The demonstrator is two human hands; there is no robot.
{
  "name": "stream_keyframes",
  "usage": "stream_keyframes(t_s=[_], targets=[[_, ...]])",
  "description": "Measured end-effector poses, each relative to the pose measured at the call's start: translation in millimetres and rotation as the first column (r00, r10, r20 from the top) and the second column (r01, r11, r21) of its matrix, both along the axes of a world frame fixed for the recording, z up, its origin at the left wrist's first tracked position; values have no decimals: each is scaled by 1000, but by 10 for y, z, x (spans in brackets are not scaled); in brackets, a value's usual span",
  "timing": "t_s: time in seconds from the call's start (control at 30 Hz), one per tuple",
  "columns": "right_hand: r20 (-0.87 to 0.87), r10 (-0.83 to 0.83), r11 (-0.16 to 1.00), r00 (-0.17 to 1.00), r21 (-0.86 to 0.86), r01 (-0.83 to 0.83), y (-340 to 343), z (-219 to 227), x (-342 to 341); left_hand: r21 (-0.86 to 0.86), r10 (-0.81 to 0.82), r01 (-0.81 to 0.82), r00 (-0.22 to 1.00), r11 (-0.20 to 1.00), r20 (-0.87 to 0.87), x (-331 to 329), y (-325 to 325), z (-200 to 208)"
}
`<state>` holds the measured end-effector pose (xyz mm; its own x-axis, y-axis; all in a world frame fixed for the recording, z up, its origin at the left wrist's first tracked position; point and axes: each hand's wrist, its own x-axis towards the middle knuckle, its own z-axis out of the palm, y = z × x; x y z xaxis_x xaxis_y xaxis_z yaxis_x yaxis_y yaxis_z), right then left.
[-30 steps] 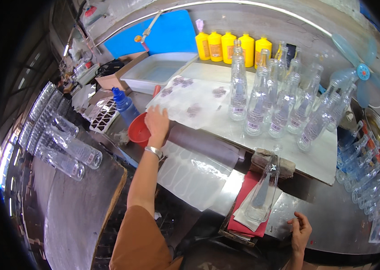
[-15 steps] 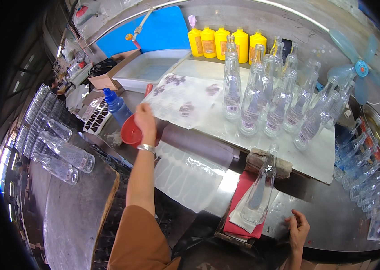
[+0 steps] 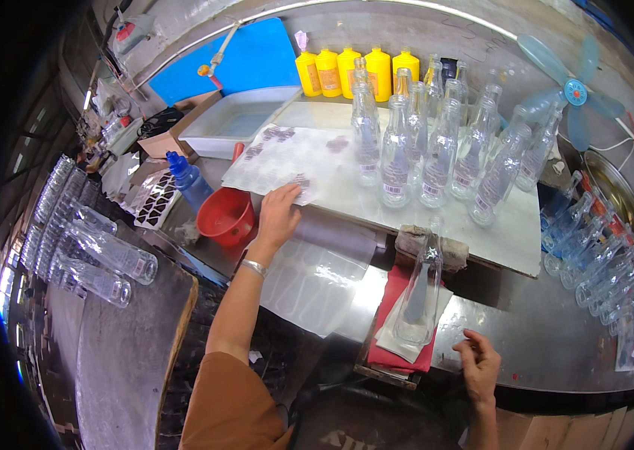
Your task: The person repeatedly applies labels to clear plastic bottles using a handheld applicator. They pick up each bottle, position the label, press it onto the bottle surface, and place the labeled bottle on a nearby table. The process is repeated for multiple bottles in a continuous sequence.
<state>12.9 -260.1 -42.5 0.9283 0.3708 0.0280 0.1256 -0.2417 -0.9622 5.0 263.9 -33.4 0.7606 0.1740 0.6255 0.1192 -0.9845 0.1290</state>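
Observation:
My left hand [image 3: 278, 217] lies on the near edge of a white sheet [image 3: 257, 169] with dark printed label patches, its fingers stretched over one patch. Below that hand is a clear plastic sheet [image 3: 309, 285] with bottle-shaped outlines. Just left of my wrist stands a red bowl [image 3: 219, 217]. A clear glass bottle [image 3: 420, 304] lies tilted on folded white paper [image 3: 388, 341] and a red cloth [image 3: 381, 360], its neck against a cloth-wrapped roll [image 3: 452, 251]. To the right of its base, my right hand [image 3: 478, 366] hovers with loosely bent fingers, holding nothing.
Several labelled glass bottles [image 3: 396, 165] stand on the white board, with yellow bottles [image 3: 328, 73] behind. A white basin [image 3: 212, 142] and blue squeeze bottle [image 3: 191, 184] are at left. A fan [image 3: 574, 93] and more glass bottles [image 3: 587, 270] are right; stacked bottles [image 3: 107, 251] lie far left.
My left hand has moved from over the red bowl rightward onto the printed sheet. My right hand stays beside the tilted bottle. The whole view has shifted slightly.

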Motion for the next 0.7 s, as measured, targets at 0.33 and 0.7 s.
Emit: stream_keyframes(t_s=[0.33, 0.7], targets=[[469, 241, 931, 850, -360, -66, 519, 232, -154, -893, 16, -4, 1000, 450, 4, -250, -399, 131], [410, 260, 892, 874, -448, -56, 562, 285, -184, -212, -448, 407, 871, 888, -204, -517, -2755, 674]])
